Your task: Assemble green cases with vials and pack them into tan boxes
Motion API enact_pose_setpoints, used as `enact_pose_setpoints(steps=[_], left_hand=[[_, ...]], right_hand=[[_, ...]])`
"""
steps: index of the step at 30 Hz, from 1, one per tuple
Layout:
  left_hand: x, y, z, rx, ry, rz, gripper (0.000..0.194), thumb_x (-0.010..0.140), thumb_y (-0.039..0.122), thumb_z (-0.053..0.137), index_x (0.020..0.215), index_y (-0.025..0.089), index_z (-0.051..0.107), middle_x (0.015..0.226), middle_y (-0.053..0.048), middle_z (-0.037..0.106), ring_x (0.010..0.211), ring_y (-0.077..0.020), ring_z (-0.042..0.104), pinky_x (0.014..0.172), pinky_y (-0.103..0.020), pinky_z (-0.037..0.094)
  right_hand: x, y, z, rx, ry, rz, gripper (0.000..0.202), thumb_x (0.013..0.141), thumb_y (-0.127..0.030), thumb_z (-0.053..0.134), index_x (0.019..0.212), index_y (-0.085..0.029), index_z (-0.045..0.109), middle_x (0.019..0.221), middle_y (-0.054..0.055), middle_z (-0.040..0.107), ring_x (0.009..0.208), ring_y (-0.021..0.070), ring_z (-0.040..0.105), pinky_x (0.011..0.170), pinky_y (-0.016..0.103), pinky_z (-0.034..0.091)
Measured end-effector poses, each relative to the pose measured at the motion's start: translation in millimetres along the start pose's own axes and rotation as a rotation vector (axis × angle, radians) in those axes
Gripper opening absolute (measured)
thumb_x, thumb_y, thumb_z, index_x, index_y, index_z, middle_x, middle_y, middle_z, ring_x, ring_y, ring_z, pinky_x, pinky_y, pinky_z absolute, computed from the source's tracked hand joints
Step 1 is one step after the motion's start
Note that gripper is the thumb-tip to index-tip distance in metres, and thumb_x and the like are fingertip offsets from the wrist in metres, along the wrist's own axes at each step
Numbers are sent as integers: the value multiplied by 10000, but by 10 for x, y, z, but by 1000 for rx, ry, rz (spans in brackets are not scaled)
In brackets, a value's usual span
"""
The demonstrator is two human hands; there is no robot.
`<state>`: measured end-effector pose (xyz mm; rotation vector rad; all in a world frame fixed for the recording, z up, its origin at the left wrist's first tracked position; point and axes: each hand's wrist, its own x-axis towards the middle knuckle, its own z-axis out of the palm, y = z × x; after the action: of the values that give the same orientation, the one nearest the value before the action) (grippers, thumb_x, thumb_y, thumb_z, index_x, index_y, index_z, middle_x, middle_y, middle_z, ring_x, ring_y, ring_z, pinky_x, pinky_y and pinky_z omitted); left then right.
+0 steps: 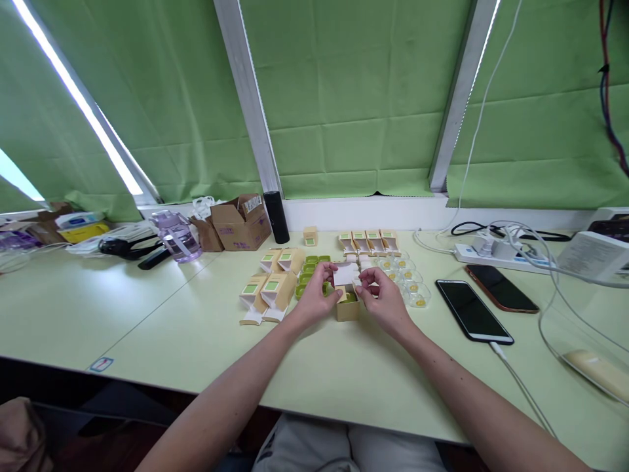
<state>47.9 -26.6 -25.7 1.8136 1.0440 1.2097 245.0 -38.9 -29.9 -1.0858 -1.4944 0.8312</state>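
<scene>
A small tan cardboard box [348, 312] stands on the table between my hands with its white-lined lid raised, and something green shows inside. My left hand [318, 290] pinches the box at its left side and lid. The fingers of my right hand [384, 296] are closed on the flap at the box's right edge. Left of it, several cardboard boxes [278, 288] stand with flaps out. Several green containers [308, 269] sit behind my left hand, partly hidden by it. Beyond my right hand are several clear cups with yellow centres [413, 288].
More cardboard boxes [372, 241] stand in a row at the back, with a single closed box [310, 236] to their left. Two phones [474, 311] and a power strip [501, 257] with cables lie at right. A black cylinder [276, 217], brown carton [242, 224] and purple bottle [177, 236] stand back left.
</scene>
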Motion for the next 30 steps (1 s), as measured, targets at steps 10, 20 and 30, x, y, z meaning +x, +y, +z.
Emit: enact_pose_setpoints(steps=[10, 20, 30], left_hand=[[-2, -32, 5, 15, 34, 24, 436, 830, 173, 716, 1194, 233, 484, 1127, -54, 593, 1055, -199, 584, 959, -346, 471], [-26, 22, 29, -52, 39, -16, 539, 825, 197, 745, 1231, 240, 393, 1069, -47, 643, 1018, -202, 612, 940, -349, 466], [-25, 64, 14, 101, 27, 52, 342, 857, 185, 680, 1153, 226, 516, 1096, -59, 622, 1039, -217, 585, 942, -359, 463]], right_hand=[[-17, 3, 32, -19, -34, 33, 281, 822, -398, 677, 1029, -255, 552, 808, -41, 555, 661, 172, 598, 665, 338, 487], [24, 54, 55, 35, -63, 117, 441, 744, -457, 688, 1096, -260, 508, 854, -60, 489, 590, 125, 501, 515, 264, 393], [44, 70, 57, 40, -39, 83, 435, 727, -432, 711, 1079, -263, 520, 820, -68, 513, 578, 124, 504, 499, 246, 389]])
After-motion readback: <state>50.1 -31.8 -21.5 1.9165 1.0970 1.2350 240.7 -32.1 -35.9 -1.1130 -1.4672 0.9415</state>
